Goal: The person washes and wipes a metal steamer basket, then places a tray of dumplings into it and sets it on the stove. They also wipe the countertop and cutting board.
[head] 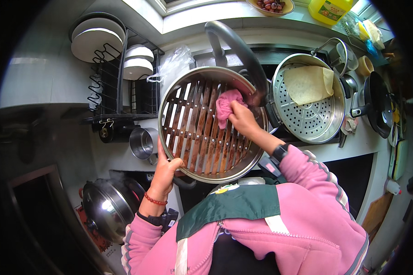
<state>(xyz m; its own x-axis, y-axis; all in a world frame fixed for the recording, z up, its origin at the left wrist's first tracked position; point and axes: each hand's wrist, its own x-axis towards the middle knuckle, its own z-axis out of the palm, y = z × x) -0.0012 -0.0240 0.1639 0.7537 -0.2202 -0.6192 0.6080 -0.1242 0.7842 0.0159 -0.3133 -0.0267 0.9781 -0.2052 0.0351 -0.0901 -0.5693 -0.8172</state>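
In front of me is a large round metal steamer tier (163,111) with a base of riveted dark wooden slats (206,137). It is tilted, so I look into its inside. My left hand (164,172) grips the rim at the lower left, thumb over the edge. A crumpled pink cloth (223,108) is bunched in my right hand (242,118), inside the tier near its right wall. The cloth lies against the slats and partly hides them. Just beyond, a dark curved faucet (241,41) arches over the tier's upper right rim.
Right of the tier stands a steel pot with a perforated steamer plate (306,123) and a tan cloth (309,82). A small metal pot (143,142) and a black dish rack (120,72) are left. A lidded steel pot (110,206) steams at lower left. A black frying pan (377,103) sits far right.
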